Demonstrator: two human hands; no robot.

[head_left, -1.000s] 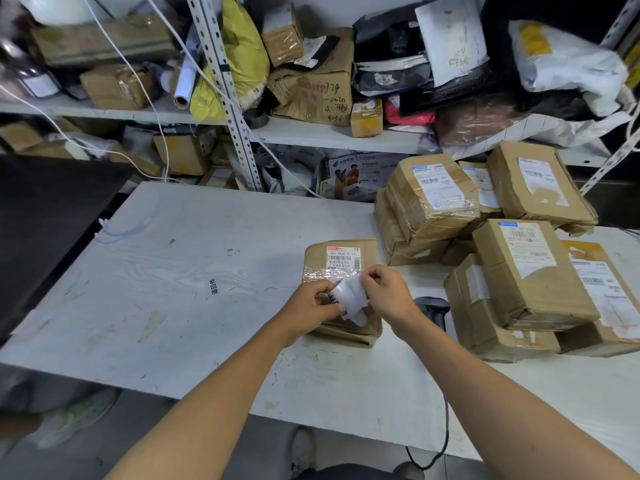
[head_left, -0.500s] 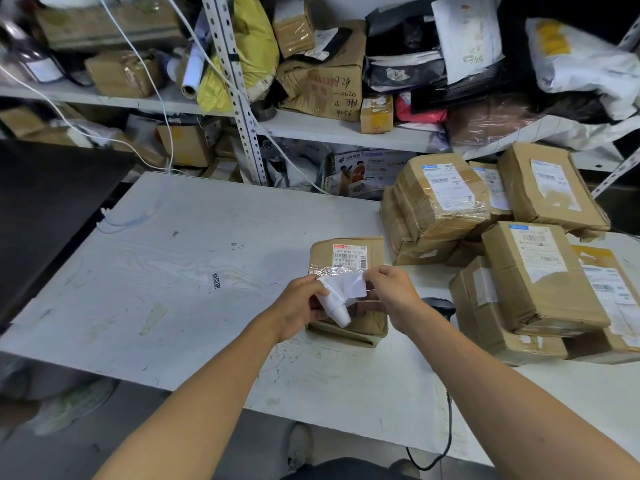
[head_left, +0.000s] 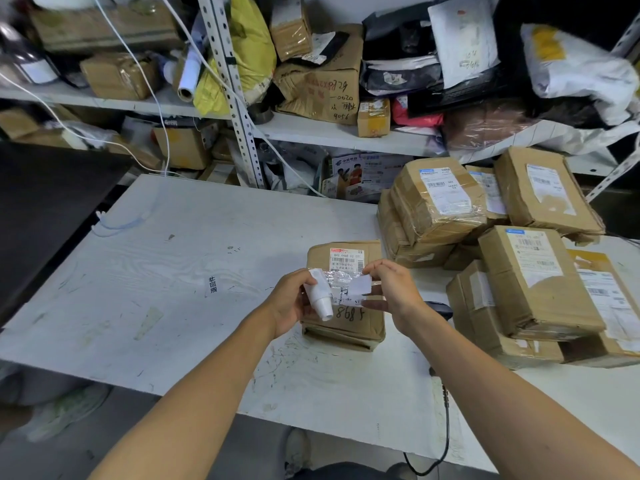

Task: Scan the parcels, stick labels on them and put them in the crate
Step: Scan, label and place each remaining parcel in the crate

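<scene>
White table [head_left: 173, 271] bears parcel [head_left: 346, 327]; above it both hands' fingers [head_left: 372, 271] pinch label [head_left: 360, 285]

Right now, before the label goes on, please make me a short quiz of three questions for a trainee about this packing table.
1. True or false: the right hand pinches a small white label.
2. What does the left hand hold? A) a roll of label backing B) a scanner C) scissors
3. Fill in: the parcel under the hands lies on the ____ table, apart from the stack of parcels on the person's right.

Key
1. True.
2. A, the label roll.
3. White.
</scene>
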